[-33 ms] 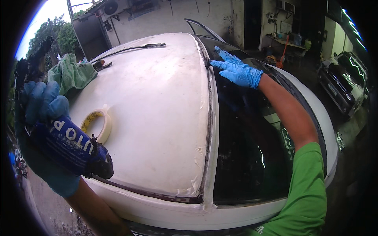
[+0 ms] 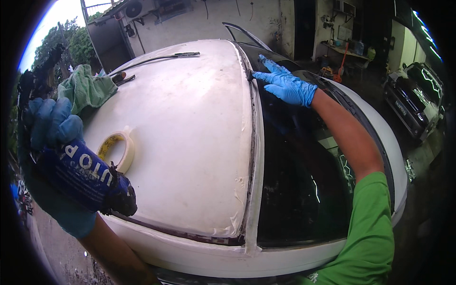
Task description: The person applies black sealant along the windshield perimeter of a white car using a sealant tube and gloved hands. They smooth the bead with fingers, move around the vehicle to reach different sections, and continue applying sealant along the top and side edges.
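My left hand [image 2: 52, 121], in a blue glove, is closed around a blue soft tube or pouch [image 2: 78, 178] with white lettering. Its lower end is smeared with black paste, and more black stuff [image 2: 35, 83] shows above my fingers. My right hand [image 2: 287, 85], also blue-gloved, reaches over the car's windshield [image 2: 304, 180] with fingers spread. One fingertip meets a dark lump [image 2: 249, 75] on the seam at the roof's edge. Strips of masking tape [image 2: 254, 209] run along both sides of that dark seam. The white car roof [image 2: 185, 142] lies between my hands.
On the roof sit a roll of masking tape [image 2: 127, 154], a green cloth [image 2: 88, 88] and a wiper arm [image 2: 156, 61]. Behind the car stands a wall [image 2: 190, 28] with a cluttered workbench [image 2: 344, 49]. A dark car [image 2: 413, 99] is parked at right.
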A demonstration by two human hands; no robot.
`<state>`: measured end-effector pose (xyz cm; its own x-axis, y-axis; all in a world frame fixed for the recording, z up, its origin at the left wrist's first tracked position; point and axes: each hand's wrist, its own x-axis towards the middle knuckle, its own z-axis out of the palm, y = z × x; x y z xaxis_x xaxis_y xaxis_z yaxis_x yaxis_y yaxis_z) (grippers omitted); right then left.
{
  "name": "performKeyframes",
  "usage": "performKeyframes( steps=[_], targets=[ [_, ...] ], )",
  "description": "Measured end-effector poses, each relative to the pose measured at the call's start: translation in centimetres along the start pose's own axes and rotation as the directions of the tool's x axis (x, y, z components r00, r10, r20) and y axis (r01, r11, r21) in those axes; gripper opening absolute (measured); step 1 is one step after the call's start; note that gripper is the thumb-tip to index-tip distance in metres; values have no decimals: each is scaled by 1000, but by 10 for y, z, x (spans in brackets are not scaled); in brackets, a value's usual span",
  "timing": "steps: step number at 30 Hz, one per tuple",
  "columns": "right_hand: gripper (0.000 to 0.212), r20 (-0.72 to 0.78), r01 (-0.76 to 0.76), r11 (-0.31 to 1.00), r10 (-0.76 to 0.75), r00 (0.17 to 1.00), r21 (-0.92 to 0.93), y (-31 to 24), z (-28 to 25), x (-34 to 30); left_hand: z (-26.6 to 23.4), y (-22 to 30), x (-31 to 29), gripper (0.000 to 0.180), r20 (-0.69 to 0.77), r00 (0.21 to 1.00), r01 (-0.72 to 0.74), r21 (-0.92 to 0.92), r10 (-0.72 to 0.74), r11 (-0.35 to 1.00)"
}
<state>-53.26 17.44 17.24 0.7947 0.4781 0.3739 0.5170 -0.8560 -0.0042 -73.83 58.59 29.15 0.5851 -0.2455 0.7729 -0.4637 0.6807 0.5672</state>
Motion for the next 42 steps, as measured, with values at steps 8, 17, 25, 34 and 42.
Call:
performKeyframes(
  steps=[8,17,25,34,42],
  targets=[
    [55,-17,-26,996,24,1000,-80,-11,-8,-2,-3,-2,0,6,43,999,3,-30,-2,1000],
    [47,-64,23,996,-29,998,-89,-31,-19,-4,5,-3,-3,8,62,998,5,4,-5,1000],
    [39,-165,154,979,-132,978,133,-12,-5,2,-2,-4,-2,12,63,998,-1,12,1,1000],
    [33,-191,287,457,-244,951,842,12,-4,8,1,-6,-2,9,28,999,-19,9,18,1000],
    [42,-212,243,545,-120,970,802,27,2,10,2,-5,0,9,-5,1000,-1,2,1,1000]
  ],
)
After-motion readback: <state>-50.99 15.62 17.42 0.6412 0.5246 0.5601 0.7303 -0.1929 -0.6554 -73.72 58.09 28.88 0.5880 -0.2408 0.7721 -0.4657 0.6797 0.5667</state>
